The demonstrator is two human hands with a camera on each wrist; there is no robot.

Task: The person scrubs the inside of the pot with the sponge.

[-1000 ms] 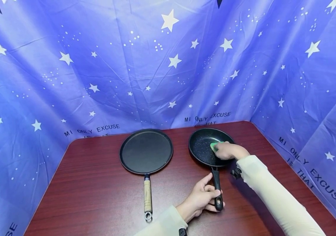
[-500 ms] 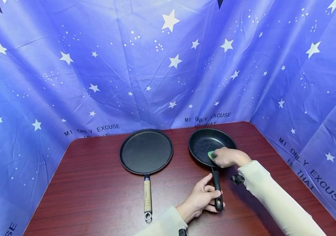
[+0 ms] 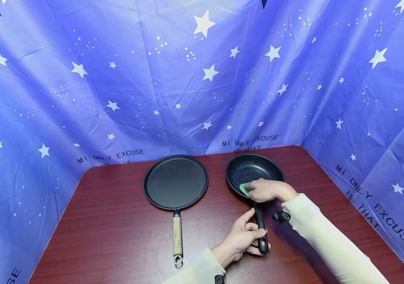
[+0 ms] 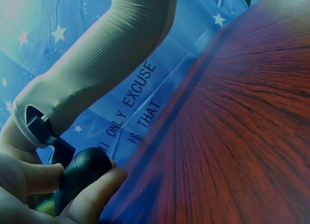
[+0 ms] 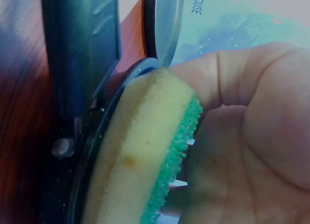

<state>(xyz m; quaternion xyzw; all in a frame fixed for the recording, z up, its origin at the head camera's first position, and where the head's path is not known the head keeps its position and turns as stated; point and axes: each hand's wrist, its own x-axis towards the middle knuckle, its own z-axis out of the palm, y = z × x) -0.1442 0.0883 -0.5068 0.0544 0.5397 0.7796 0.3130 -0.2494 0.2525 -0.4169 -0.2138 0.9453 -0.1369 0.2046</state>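
Observation:
A deep black speckled frying pan [image 3: 236,170] lies on the right half of the table, its black handle [image 3: 260,217] pointing toward me. My left hand [image 3: 241,238] grips that handle from the left; in the left wrist view the thumb and a finger sit on either side of the handle's end [image 4: 89,168]. With my right hand [image 3: 265,191] I hold a yellow and green sponge [image 3: 244,188] inside the pan near its front rim. Seen from the right wrist, the sponge's [image 5: 140,132] yellow side faces the pan wall and its green scouring side faces my palm.
To the left lies a flat black crepe pan [image 3: 175,181] with a wooden handle [image 3: 177,234] ending in a metal ring. Both pans rest on a dark red wooden table [image 3: 106,221]. A blue star-printed curtain [image 3: 173,79] hangs behind and along both sides.
My right hand has moved the sponge from the middle of the frying pan toward me, then left along the front of its inside. My left hand keeps its grip on the handle.

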